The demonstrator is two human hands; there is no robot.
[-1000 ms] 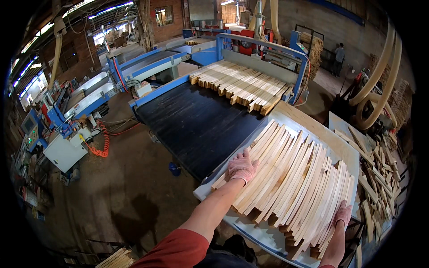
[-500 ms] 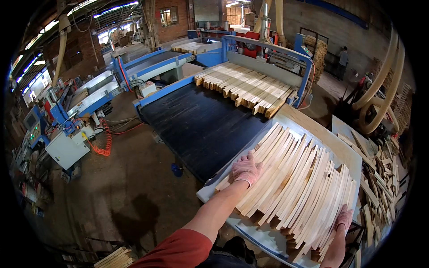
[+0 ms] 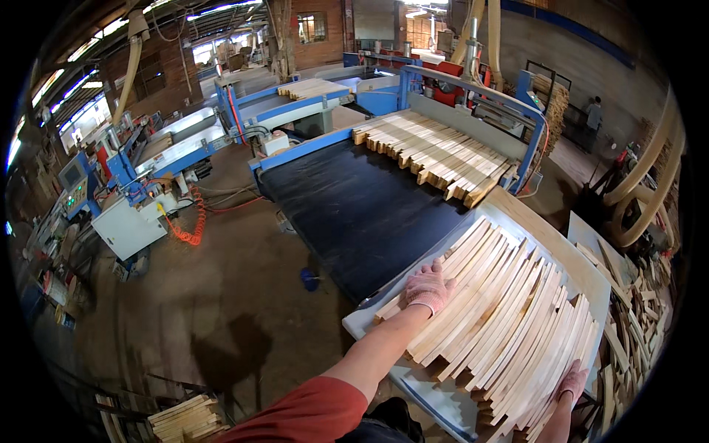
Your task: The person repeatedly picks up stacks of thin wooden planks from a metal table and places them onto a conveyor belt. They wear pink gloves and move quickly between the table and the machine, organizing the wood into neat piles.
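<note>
I see wooden strips (image 3: 496,319) lower right of frame, between both hands: left hand (image 3: 430,287) spread on their left side, right hand (image 3: 574,379) against right edge, finger pose can't tell.

The head view looked out from the wearer's head, as the left one of two fisheyes worn side by side, tipped down and forward. It faced across the belt (image 3: 347,210) at its centre, toward the gate (image 3: 480,87) between 1 and 2 o'clock. Nearest the lens came the sleeve (image 3: 314,413), between 6 and 7; the slats (image 3: 491,310) lay a little farther out at 4 o'clock, the gate well beyond, the brick wall (image 3: 336,31) far off at 12. The sweep ran wide, from panel (image 3: 76,196) at 9 to hose (image 3: 651,164) near 3, straight edges bending toward a dark rim
</note>
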